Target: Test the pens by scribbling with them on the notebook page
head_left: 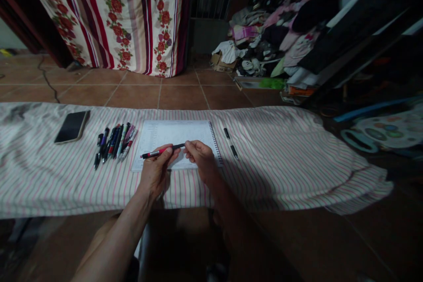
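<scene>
I have the red-and-black pen [154, 153] held over the near part of the open notebook [181, 130], back from the near edge of the cloth-covered worktop [280, 154]. Its long axis runs almost parallel to that edge: one end points toward the worktop's left side and slightly nearer, the other right and slightly farther. My left hand [161, 161] grasps the barrel around its middle between thumb and fingers; my right hand [200, 152] pinches the black right end. The light is dim, so I can't be sure which end carries the writing tip.

The notebook's spiral binding faces the worktop's right edge. Just beyond it lies another pen [233, 150], slanting from the far edge toward the near one. Left of the notebook, a bunch of pens [116, 141] lies side by side, then a phone [71, 127] nearer the far edge.
</scene>
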Action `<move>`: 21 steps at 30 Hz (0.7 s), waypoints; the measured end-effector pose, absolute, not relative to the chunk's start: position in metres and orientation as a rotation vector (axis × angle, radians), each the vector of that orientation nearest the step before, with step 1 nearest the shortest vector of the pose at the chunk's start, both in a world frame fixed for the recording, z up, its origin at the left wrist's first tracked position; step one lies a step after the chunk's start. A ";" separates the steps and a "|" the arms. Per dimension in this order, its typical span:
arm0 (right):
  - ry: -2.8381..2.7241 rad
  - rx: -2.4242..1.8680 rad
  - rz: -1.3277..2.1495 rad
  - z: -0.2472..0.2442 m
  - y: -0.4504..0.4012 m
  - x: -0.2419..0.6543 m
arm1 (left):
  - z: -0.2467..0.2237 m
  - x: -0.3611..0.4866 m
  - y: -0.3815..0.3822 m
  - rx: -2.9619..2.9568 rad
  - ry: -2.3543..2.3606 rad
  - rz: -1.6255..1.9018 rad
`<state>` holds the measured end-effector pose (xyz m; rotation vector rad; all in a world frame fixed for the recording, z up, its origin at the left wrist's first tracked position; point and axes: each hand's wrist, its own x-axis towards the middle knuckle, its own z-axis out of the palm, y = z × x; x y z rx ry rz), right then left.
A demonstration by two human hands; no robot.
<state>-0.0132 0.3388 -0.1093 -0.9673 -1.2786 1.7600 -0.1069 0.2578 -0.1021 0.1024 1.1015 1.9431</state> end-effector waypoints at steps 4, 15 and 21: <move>-1.263 -0.951 1.803 -0.107 0.339 -0.012 | -0.103 -0.107 0.257 0.099 1.119 1.943; -1.322 -1.018 1.749 -0.108 0.338 -0.012 | -0.103 -0.108 0.258 0.066 1.089 1.938; -1.285 -1.007 1.730 -0.107 0.340 -0.011 | -0.105 -0.108 0.259 0.072 1.087 1.941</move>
